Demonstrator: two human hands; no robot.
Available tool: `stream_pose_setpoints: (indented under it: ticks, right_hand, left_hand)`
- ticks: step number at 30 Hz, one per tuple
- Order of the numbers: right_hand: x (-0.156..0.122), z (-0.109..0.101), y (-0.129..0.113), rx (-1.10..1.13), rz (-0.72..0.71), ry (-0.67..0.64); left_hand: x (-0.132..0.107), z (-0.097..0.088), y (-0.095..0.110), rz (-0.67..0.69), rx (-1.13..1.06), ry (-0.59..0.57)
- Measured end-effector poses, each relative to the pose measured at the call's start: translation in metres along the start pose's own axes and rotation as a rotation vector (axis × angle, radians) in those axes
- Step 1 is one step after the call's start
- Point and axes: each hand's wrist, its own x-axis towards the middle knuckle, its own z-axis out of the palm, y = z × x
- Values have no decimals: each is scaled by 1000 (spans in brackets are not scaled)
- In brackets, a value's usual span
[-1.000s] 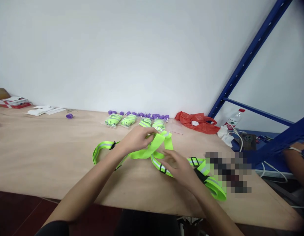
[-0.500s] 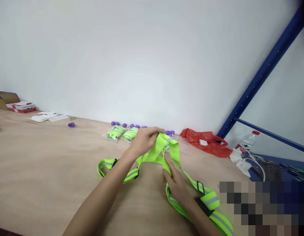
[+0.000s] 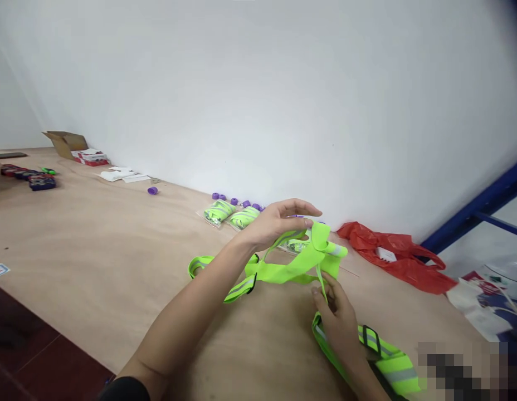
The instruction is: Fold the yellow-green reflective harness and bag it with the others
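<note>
A neon-green reflective strap vest point(image 3: 283, 270) with grey stripes and black buckles lies spread on the plywood table point(image 3: 95, 245). My left hand point(image 3: 277, 223) lifts a folded part of its webbing above the table, thumb under and fingers curled over it. Lower down, my right hand point(image 3: 340, 314) pinches a thin strand of the same vest near the table surface. Another length of the vest trails off to the lower right under my right wrist.
Bagged green vests point(image 3: 231, 214) and purple caps point(image 3: 233, 200) line the wall behind. A red plastic bag point(image 3: 392, 253) lies at the right, a blue rack frame point(image 3: 479, 209) beyond it. Papers, a cardboard box point(image 3: 66, 142) and small dark items sit at the far left.
The view has swung left and down. My left hand has raised the webbing and opened its grip wider; my right hand has slid down and right along the strap.
</note>
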Motion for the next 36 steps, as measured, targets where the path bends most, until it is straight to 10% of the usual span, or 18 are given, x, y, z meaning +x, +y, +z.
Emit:
stream_pose_setpoints:
  ticks: [16, 25, 36]
  right_hand:
    - [5, 21, 32, 117, 16, -61]
    - [22, -5, -18, 20, -264, 197]
    - [57, -7, -118, -87, -204, -620]
  left_hand:
    - [-2, -11, 19, -45, -242, 85]
    - [-4, -5, 21, -110, -326, 54]
    - [-4, 26, 16, 105, -142, 402]
